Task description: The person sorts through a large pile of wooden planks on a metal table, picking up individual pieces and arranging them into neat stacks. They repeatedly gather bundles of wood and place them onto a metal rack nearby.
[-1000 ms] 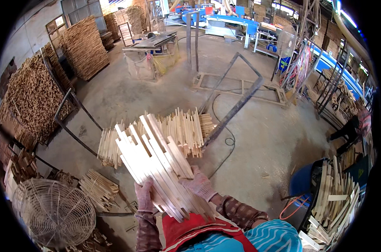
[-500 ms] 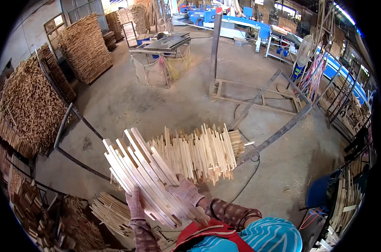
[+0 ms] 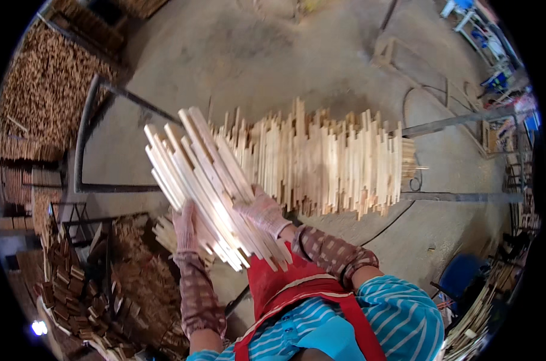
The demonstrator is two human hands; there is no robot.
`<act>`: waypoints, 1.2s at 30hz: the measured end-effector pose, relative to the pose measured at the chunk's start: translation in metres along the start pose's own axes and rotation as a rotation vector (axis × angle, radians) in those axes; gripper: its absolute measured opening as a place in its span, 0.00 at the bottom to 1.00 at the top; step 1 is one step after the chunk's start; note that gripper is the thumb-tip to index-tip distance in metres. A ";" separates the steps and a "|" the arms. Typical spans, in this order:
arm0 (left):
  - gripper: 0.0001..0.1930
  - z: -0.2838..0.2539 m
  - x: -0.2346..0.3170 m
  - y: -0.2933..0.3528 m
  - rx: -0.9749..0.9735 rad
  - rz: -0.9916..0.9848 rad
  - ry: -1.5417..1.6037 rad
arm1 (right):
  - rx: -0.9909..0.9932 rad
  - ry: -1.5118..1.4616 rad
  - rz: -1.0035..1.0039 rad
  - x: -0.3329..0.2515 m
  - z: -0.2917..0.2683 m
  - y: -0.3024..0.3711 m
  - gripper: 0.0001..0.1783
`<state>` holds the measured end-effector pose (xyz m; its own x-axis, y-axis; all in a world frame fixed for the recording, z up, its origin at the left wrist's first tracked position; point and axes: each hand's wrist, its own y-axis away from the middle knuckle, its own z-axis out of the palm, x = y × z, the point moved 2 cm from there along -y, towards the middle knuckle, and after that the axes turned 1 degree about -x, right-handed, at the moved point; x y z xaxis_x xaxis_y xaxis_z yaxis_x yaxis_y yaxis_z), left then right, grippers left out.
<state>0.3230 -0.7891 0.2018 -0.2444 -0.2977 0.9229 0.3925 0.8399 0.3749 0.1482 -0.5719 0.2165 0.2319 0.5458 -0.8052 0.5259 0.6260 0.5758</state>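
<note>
A slanting bundle of pale wooden strips (image 3: 204, 180) is held in front of me between both gloved hands. My left hand (image 3: 185, 225) is closed on its left edge near the lower end. From the other side my right hand (image 3: 264, 210) grips the bundle's right edge. The strips' ends are uneven at top and bottom. Just beyond, to the right, a long row of similar wooden strips (image 3: 321, 162) lies side by side, and the bundle overlaps its left end from this view. My fingers under the bundle are partly hidden.
Metal frame bars (image 3: 116, 188) stick out left of the row, and another bar (image 3: 465, 197) extends right. A large wood stack (image 3: 41, 90) stands far left. Scrap wood pieces (image 3: 74, 289) lie lower left. A blue chair-like object (image 3: 459, 277) is at the lower right.
The view has tilted downward and turned, so the row of strips appears higher and further right. Both hands still hold the bundle, which is slightly more upright.
</note>
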 end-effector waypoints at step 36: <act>0.46 0.149 -0.309 -0.396 -0.284 -0.244 -0.919 | -0.344 0.750 0.607 0.336 0.053 -0.171 0.32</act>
<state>0.1104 -0.9623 -0.2448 -0.8924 0.1205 0.4349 0.4082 0.6266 0.6639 0.1792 -0.5252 -0.1597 -0.2528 0.9578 -0.1367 0.1996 0.1899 0.9613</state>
